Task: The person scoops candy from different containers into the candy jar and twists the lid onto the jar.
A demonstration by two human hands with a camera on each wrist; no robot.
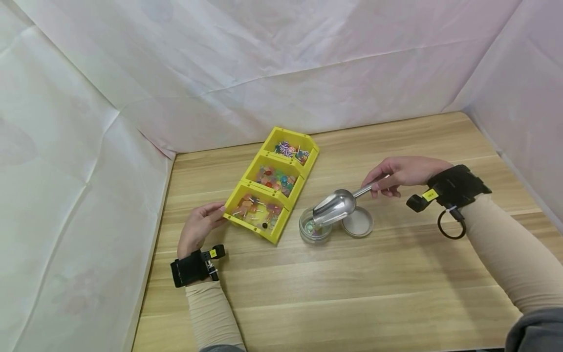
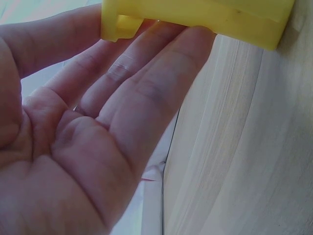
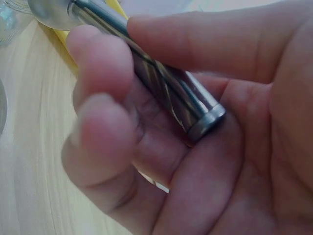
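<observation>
My left hand (image 1: 197,229) grips the near left corner of a yellow three-compartment tray (image 1: 248,226). In the left wrist view the thumb is at its rim and the fingers (image 2: 161,83) reach underneath. My right hand (image 1: 409,171) holds a metal scoop (image 1: 336,208) by its handle, pinched between thumb and curled fingers. The scoop's mouth tilts down over a small clear glass jar (image 1: 314,238), overlapping its rim in the head view. A few small shiny pieces (image 1: 311,227) lie inside the jar.
Small lollipops (image 1: 252,208) lie in the tray's near compartment, colourful round beads (image 1: 274,179) in the middle one, and swirl-patterned lollipops (image 1: 288,149) in the far one. Right of the jar rests a round lid (image 1: 357,222). White cloth (image 1: 281,63) walls in the wooden table (image 1: 352,293).
</observation>
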